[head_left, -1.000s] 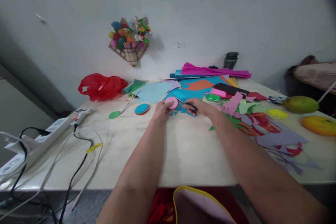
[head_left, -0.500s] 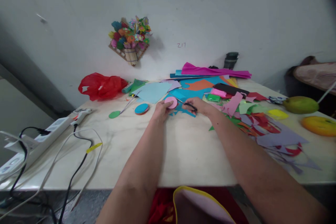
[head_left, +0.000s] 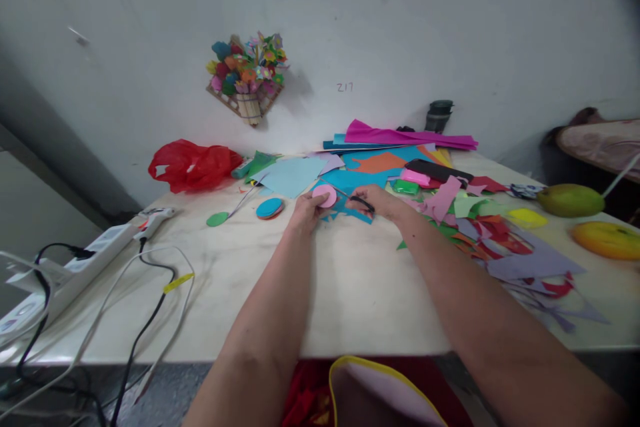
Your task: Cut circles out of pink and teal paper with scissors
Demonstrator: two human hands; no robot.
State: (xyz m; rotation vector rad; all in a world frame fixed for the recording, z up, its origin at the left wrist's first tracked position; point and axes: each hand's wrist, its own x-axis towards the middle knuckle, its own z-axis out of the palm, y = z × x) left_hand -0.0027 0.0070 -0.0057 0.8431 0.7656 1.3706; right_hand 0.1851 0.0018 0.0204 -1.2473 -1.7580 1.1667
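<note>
Between the thumb and fingers of my left hand (head_left: 309,209) is a round pink paper disc (head_left: 326,195). My right hand (head_left: 369,201) is closed around dark-handled scissors (head_left: 361,203), whose blades point left toward the disc. Blue paper (head_left: 356,181) and small blue scraps lie beneath and between the hands. To the left rests a stack of round blue pieces (head_left: 270,207) with an orange one under it. Farther left, a green disc (head_left: 217,219) touches a thin light strip.
Coloured scraps (head_left: 510,240), a black phone-like object (head_left: 439,171) and two mango-like fruits (head_left: 571,200) are on the right. A red plastic bag (head_left: 194,167) sits back left. A white power strip (head_left: 103,247) with cables lies at the left edge.
</note>
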